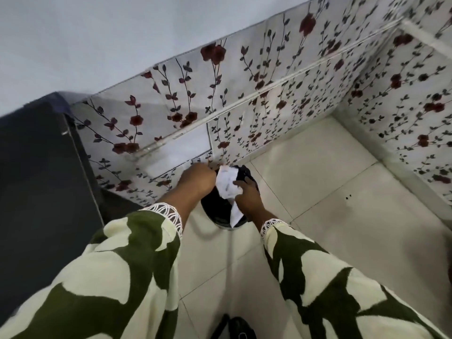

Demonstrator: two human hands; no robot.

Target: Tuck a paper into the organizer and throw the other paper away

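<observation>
A crumpled white paper (227, 183) is held between both hands right above a small dark waste bin (216, 207) on the tiled floor. My left hand (198, 179) is closed on the paper's left side. Fingers of my right hand (245, 192) press on its right side. A loose strip of the paper hangs down over the bin's opening. The bin is lined with a dark bag, and its inside is mostly hidden by my hands. No organizer is in view.
Floral-patterned tiles (269, 81) cover the wall just behind the bin and the wall on the right. A dark cabinet (41, 167) stands at the left. Pale floor tiles (330, 192) spread to the right. A dark object (234, 326) lies at the bottom edge.
</observation>
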